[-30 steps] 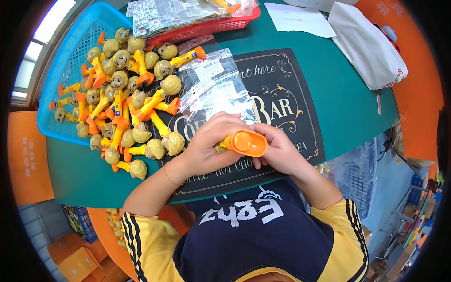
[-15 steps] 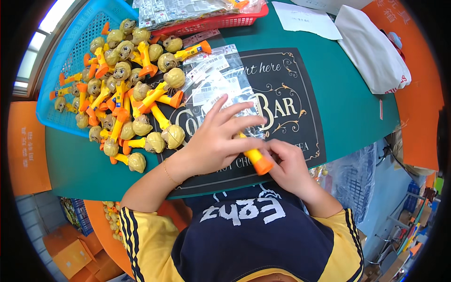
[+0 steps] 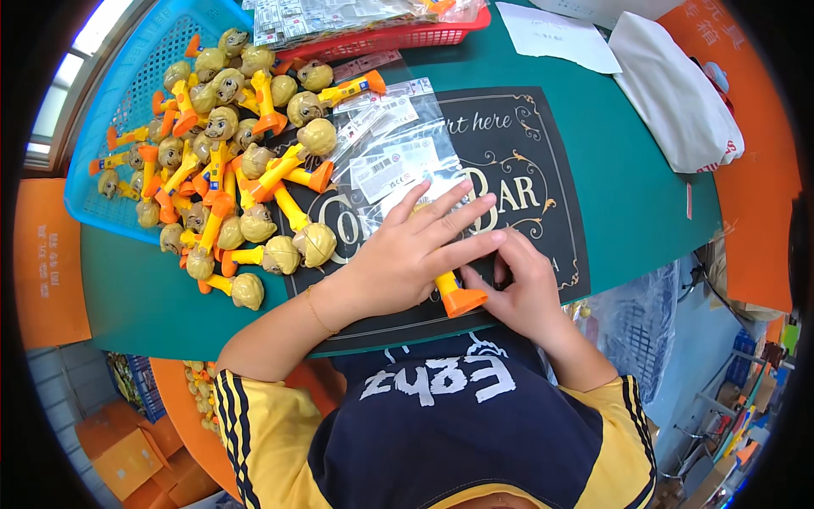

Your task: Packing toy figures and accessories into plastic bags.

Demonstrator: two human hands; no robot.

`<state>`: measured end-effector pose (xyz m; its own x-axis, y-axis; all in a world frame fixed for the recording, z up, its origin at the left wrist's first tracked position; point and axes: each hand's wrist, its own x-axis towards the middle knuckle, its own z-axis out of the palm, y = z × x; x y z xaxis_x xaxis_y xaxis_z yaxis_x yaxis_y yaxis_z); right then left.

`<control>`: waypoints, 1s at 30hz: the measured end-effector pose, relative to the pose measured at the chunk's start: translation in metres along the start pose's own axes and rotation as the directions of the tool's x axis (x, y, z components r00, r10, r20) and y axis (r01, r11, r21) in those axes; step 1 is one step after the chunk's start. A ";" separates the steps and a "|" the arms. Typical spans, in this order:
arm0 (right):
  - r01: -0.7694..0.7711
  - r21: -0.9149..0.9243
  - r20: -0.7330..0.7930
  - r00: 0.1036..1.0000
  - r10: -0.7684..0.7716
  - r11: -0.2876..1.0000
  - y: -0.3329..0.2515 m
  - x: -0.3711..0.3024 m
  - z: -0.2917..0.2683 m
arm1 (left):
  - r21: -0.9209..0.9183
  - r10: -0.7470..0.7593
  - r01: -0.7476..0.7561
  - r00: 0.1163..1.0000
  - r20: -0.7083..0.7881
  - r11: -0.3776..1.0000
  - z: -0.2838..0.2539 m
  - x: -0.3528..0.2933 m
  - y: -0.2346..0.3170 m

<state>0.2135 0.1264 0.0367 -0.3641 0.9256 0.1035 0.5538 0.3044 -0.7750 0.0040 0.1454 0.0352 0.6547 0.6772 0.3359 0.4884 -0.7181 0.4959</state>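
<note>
My left hand (image 3: pixel 405 248) lies with its fingers stretched out over a yellow candy dispenser (image 3: pixel 446 282), whose orange foot (image 3: pixel 463 301) sticks out toward me below the palm. The dispenser's upper end is hidden by that hand. Clear plastic bags with printed white labels (image 3: pixel 397 170) spread out from beyond the fingers. My right hand (image 3: pixel 524 284) is curled beside the orange foot, thumb and fingers bent inward near the left fingertips. Whatever it pinches is too small or hidden to make out. Under both hands is a black printed mat (image 3: pixel 555 212).
To the left, a heap of blond-headed candy dispensers (image 3: pixel 222 170) spills from a blue basket (image 3: pixel 97 182) onto the green table (image 3: pixel 653 220). A red basket (image 3: pixel 441 34) of flat printed packages stands at the far side. Paper (image 3: pixel 555 38) and a white cloth bag (image 3: pixel 670 93) lie far right.
The dispenser's orange foot has shifted slightly left, its stem now more upright in view. My left fingers have moved right and lie closer together; the right hand has moved a little right.
</note>
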 end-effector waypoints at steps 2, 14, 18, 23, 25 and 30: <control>0.067 0.053 0.020 0.997 -0.069 0.996 -0.005 0.003 -0.003 | -0.081 -0.003 0.001 1.000 -0.027 0.997 0.001 -0.001 -0.003; 0.376 0.202 -0.147 0.925 -0.352 0.904 0.007 -0.019 -0.015 | -0.002 -0.017 0.017 0.998 -0.063 1.000 0.000 0.002 -0.002; 0.344 0.023 0.011 0.939 -0.344 0.939 -0.002 -0.018 -0.005 | -0.058 -0.122 0.119 0.991 -0.057 0.991 0.001 -0.001 -0.003; 0.255 -0.014 -0.057 0.965 -0.256 0.967 0.009 -0.019 -0.003 | -0.011 -0.159 0.159 0.987 -0.007 0.987 -0.011 -0.004 0.004; 0.221 -0.005 -0.038 0.975 -0.221 0.975 0.007 -0.021 -0.010 | -0.031 -0.223 0.224 0.974 0.039 0.974 -0.022 -0.003 0.008; 0.128 0.016 -0.069 0.990 -0.126 0.992 0.010 -0.023 -0.018 | -0.324 -0.355 0.353 0.933 0.054 0.878 -0.045 -0.009 -0.001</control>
<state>0.2413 0.1122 0.0379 -0.3784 0.8931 0.2433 0.4904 0.4164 -0.7656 -0.0284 0.1477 0.0676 0.4689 0.8783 0.0937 0.4727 -0.3391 0.8134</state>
